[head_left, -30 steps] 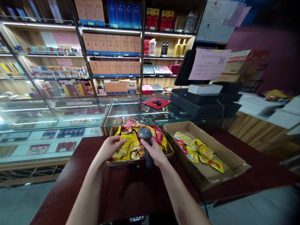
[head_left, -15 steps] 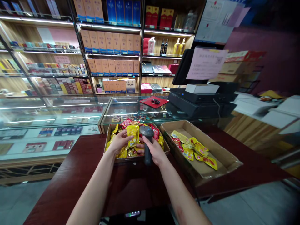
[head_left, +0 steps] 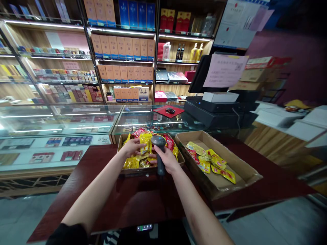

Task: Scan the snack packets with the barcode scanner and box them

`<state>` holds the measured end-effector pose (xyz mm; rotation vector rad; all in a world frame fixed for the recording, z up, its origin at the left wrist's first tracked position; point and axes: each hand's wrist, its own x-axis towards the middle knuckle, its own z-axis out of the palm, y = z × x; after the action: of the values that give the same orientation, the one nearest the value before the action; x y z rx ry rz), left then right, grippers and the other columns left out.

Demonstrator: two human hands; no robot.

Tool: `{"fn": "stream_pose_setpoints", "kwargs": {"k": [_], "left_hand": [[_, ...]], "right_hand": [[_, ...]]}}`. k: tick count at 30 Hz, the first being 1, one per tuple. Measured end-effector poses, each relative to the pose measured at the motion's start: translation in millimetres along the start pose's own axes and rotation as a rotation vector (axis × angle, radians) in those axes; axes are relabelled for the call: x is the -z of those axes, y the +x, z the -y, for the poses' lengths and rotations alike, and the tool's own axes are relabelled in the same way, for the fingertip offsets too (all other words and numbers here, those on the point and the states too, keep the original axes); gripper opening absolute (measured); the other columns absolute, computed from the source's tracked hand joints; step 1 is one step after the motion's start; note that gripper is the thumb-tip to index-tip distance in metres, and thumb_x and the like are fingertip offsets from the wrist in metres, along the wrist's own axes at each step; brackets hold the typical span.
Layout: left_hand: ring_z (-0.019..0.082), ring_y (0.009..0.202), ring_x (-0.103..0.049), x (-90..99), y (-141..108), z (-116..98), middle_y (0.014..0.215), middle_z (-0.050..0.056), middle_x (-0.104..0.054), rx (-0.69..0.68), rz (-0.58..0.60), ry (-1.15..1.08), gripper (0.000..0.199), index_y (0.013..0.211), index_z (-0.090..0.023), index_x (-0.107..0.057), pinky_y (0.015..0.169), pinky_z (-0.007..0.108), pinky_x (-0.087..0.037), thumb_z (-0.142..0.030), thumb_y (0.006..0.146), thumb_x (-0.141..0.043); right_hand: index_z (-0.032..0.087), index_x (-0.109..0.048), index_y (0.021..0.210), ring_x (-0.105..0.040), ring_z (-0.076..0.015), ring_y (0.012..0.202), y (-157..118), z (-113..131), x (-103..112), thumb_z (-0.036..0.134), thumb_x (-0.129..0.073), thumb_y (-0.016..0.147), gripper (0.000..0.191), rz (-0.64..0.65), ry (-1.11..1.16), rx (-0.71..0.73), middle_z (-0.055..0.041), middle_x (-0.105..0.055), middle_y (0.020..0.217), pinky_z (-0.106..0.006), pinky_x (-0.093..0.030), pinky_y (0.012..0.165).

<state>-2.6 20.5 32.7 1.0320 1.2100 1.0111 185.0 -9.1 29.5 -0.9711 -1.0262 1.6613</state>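
Observation:
My left hand (head_left: pixel 132 148) is closed on the edge of a yellow snack packet (head_left: pixel 145 143), held upright over the left cardboard box (head_left: pixel 181 161). Yellow and red packets (head_left: pixel 132 162) fill that box. My right hand (head_left: pixel 167 159) wraps round the grip of a dark grey barcode scanner (head_left: pixel 158 143), its head up beside the yellow packet. Some right fingers reach behind the scanner toward the packet; whether they touch it I cannot tell. To the right, a larger cardboard box (head_left: pixel 242 177) has several yellow and red packets (head_left: pixel 216 160) lying loose in it.
Both boxes stand on a dark red table (head_left: pixel 102 177). Behind it runs a glass display counter (head_left: pixel 84 117) with a computer mouse (head_left: pixel 170 110) on a red mat. A monitor (head_left: pixel 200 75) with a paper stands at right. Stocked shelves (head_left: pixel 127 61) line the back.
The view has shifted slightly. My left hand and the yellow packet have moved a little to the right, closer to the scanner. My right hand keeps its hold on the scanner.

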Motion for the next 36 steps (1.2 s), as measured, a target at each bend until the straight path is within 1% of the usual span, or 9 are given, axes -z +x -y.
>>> {"fn": "stream_pose_setpoints", "kwargs": {"k": [4,8,11,13,19,24,31,36], "left_hand": [[0.013,0.058,-0.062,4.3,8,-1,0.084,0.005,-0.069,0.019,-0.024,0.019,0.051,0.096,-0.016,-0.068,0.045,0.023,-0.052,-0.031,0.051,-0.087],[0.014,0.061,-0.063,3.6,14,-4,0.084,0.005,-0.070,0.024,-0.052,0.007,0.050,0.092,-0.016,-0.068,0.046,0.022,-0.051,-0.027,0.048,-0.089],[0.011,0.058,-0.060,2.9,15,-10,0.080,0.004,-0.069,0.025,-0.060,0.001,0.047,0.089,-0.016,-0.069,0.047,0.022,-0.050,-0.025,0.047,-0.089],[0.009,0.055,-0.057,3.9,15,-14,0.078,0.003,-0.068,0.024,-0.066,-0.002,0.047,0.088,-0.016,-0.069,0.048,0.022,-0.051,-0.025,0.046,-0.089],[0.010,0.054,-0.056,11.6,19,-17,0.073,0.001,-0.066,0.016,-0.048,-0.024,0.053,0.091,-0.017,-0.068,0.048,0.023,-0.050,-0.024,0.044,-0.090],[0.008,0.051,-0.053,14.3,24,-15,0.074,0.001,-0.067,-0.012,-0.016,-0.005,0.051,0.090,-0.017,-0.068,0.048,0.024,-0.051,-0.025,0.044,-0.089],[0.006,0.049,-0.051,10.8,23,-19,0.074,0.000,-0.066,0.006,-0.005,0.036,0.049,0.089,-0.017,-0.069,0.048,0.024,-0.050,-0.026,0.046,-0.089],[0.010,0.057,-0.057,6.3,24,-19,0.080,0.002,-0.069,0.000,-0.006,0.024,0.047,0.089,-0.018,-0.070,0.051,0.022,-0.049,-0.026,0.046,-0.088]], "right_hand": [[0.022,-0.053,0.104,-0.070,-0.0216,0.075,-7,-2,-3,0.042,-0.068,0.076,0.038,-0.046,-0.045,0.035,-0.0104,-0.063,0.111,-0.032,-0.059,0.048],[0.021,-0.052,0.103,-0.069,-0.0200,0.066,-20,-7,-12,0.048,-0.066,0.076,0.041,0.006,-0.070,0.014,-0.0076,-0.065,0.098,-0.032,-0.058,0.044],[0.020,-0.050,0.105,-0.068,-0.0185,0.062,-29,-10,-21,0.049,-0.068,0.074,0.046,0.053,-0.075,-0.019,-0.0031,-0.062,0.086,-0.030,-0.057,0.041],[0.019,-0.049,0.106,-0.068,-0.0180,0.061,-35,-11,-24,0.050,-0.068,0.074,0.048,0.071,-0.079,-0.022,-0.0013,-0.060,0.082,-0.030,-0.057,0.041],[0.020,-0.049,0.102,-0.068,-0.0167,0.060,-53,-10,-28,0.051,-0.069,0.073,0.047,0.099,-0.076,-0.021,-0.0007,-0.060,0.083,-0.029,-0.058,0.041],[0.019,-0.049,0.101,-0.067,-0.0153,0.058,-57,-15,-30,0.051,-0.070,0.072,0.047,0.118,-0.054,-0.047,0.0003,-0.059,0.081,-0.027,-0.057,0.039],[0.019,-0.048,0.097,-0.066,-0.0150,0.058,-57,-17,-29,0.052,-0.070,0.071,0.048,0.112,-0.048,-0.050,0.0001,-0.059,0.081,-0.026,-0.056,0.039],[0.019,-0.048,0.096,-0.067,-0.0154,0.057,-58,-15,-28,0.052,-0.070,0.071,0.046,0.112,-0.050,-0.040,0.0011,-0.059,0.079,-0.027,-0.056,0.039]]}}
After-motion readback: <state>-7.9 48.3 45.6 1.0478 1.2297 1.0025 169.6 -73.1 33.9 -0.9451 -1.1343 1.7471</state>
